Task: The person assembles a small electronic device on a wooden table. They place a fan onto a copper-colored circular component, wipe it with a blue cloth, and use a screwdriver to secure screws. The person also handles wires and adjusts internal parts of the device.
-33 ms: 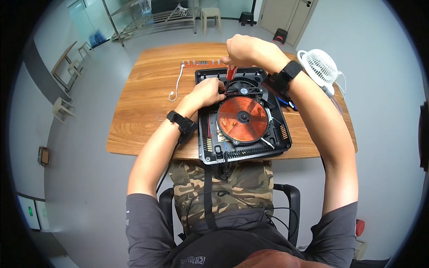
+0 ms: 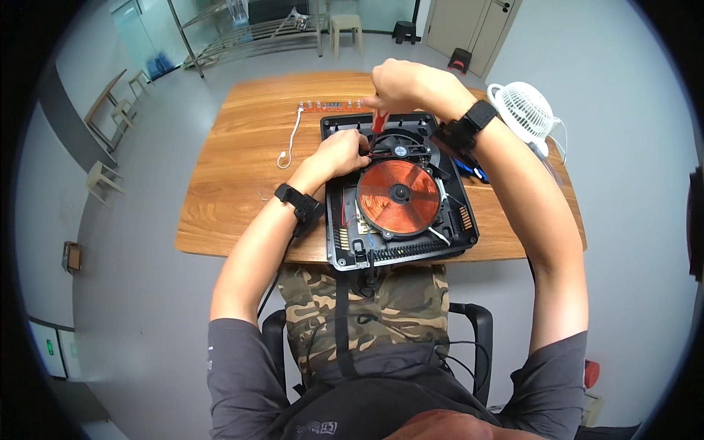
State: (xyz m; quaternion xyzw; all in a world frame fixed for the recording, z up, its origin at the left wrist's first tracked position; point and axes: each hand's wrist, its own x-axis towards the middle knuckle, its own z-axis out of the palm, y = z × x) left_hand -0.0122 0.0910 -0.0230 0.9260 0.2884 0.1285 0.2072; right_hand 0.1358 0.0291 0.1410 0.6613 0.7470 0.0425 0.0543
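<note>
An opened induction cooker base (image 2: 339, 253) lies on the wooden table in front of me, its copper coil (image 2: 389, 209) facing up. Behind the coil is a black cooling fan (image 2: 400, 150). My right hand (image 2: 405, 82) is closed round the handle of a red and white screwdriver (image 2: 379, 122), held upright with its shaft pointing down beside the fan's left side. My left hand (image 2: 342, 152) reaches to the same spot, fingers closed close to the screwdriver's tip; what they pinch, if anything, is hidden. The tip itself cannot be made out.
A red circuit board strip (image 2: 312, 107) with a white cable (image 2: 292, 139) lies behind the cooker. At the table's right stands a white fan (image 2: 522, 110). A blue-handled tool (image 2: 473, 173) lies partly under my right forearm. The table (image 2: 220, 176) ends just before my lap.
Almost nothing differs. Both hands and the screwdriver stay at the same spot by the fan, with only a very slight shift of the right hand.
</note>
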